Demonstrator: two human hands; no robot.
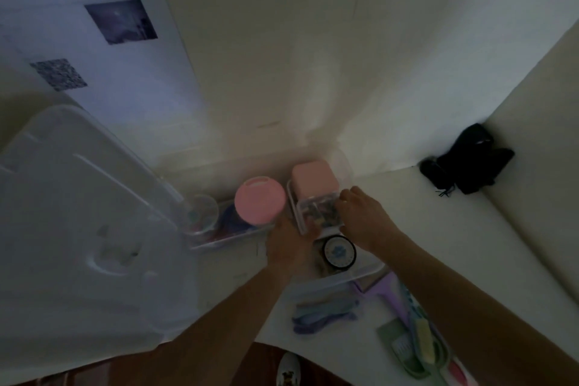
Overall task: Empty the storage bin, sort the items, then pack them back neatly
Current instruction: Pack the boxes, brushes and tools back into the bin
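Two hands on one small clear box (316,207), and you're right in the thick of it. Your left hand (289,246) grips its near-left corner, fingers curled against the side; your right hand (365,216) holds the right edge, fingertips bent over the rim. The box carries a pink lid (314,180) and small dark bits show through its wall, too blurred to name. It sits in a clear bin (347,276) against the wall. Just beside your right wrist, in that bin, lies a round black tin (339,252) with a pale face. To the left, a pink round lid (260,204) tops a jar in a second clear tray (219,243), next to a clear cup (200,213). Further left leans a big translucent bin lid (78,213). Near you on the white surface lie purple ribbons (322,313) and a green tray (407,351). Off in the right corner, a black bundle (470,163).
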